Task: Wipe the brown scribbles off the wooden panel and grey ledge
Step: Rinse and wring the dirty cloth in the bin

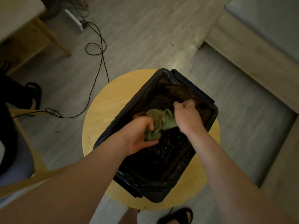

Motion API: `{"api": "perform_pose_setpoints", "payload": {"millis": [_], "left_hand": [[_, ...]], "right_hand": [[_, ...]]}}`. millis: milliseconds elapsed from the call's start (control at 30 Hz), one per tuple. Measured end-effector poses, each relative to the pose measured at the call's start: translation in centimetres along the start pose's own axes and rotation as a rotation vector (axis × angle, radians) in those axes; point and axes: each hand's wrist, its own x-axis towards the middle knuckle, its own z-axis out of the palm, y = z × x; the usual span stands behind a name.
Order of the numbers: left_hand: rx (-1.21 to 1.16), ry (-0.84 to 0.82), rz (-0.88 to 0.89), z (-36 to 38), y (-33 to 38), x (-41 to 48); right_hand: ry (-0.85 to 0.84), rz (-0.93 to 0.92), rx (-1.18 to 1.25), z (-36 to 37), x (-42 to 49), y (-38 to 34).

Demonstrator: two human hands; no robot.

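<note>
No legible txt, labels, brands or nos. anywhere.

- Green cloth (159, 122): bunched. Its lower end is buried in the grip of the left hand (139, 135). Its right end is lost under the right hand (186, 117), which grips it with curled fingertips out of sight.
- Black-lined bin (214, 110): interior too dark to identify the contents; both forearms cross its rim.
- Round stool top (100, 113): centre hidden under the bin.
- Black sandal (176, 215): cut by the bottom edge.
- Table (19, 16): blurred and cropped at the top-left corner.
- Black cable (97, 78): left end disappears behind a chair (16, 159), which is itself cut by the left edge.
</note>
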Motion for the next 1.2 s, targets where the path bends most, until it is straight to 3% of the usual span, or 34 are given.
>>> {"api": "perform_pose_setpoints", "payload": {"millis": [133,233,333,400,533,600,700,867,1067,1133,1200], "left_hand": [[0.063,0.114,-0.007,-0.6,-0.1,0.8],[0.035,0.205,-0.02,-0.9,-0.2,1.6],[-0.059,0.239,-0.012,-0.9,-0.3,1.9],[-0.142,0.191,-0.02,-0.5,-0.3,1.1],[-0.165,0.031,0.025,0.1,-1.3,0.2],[-0.178,0.023,0.037,0.3,-1.6,0.3],[-0.205,0.048,0.002,0.7,-1.3,0.8],[-0.108,0.027,0.041,0.8,-0.9,1.0],[-0.18,0.004,0.059,1.3,-0.9,0.8],[-0.235,0.036,0.074,1.3,-0.8,0.7],[-0.247,0.055,0.089,1.3,-0.9,0.7]], "right_hand": [[-0.16,-0.08,-0.184,-2.1,-0.3,-0.7],[-0.055,-0.174,-0.486,-2.6,-0.4,-0.8],[0.059,-0.196,-0.609,-0.8,-1.2,-0.8],[0.039,-0.131,-0.571,1.1,-1.6,-0.9],[-0.161,0.047,-0.214,4.1,-2.0,-0.5],[-0.224,-0.029,-0.087,4.9,-2.8,0.2],[-0.182,-0.257,0.002,5.0,-5.0,0.5],[-0.087,-0.452,0.037,5.0,-7.4,0.1],[0.105,-0.548,-0.295,5.7,-4.8,0.4],[0.124,-0.537,-0.351,5.7,-3.3,0.9],[0.101,-0.425,-0.208,5.1,-1.4,1.3]]}}
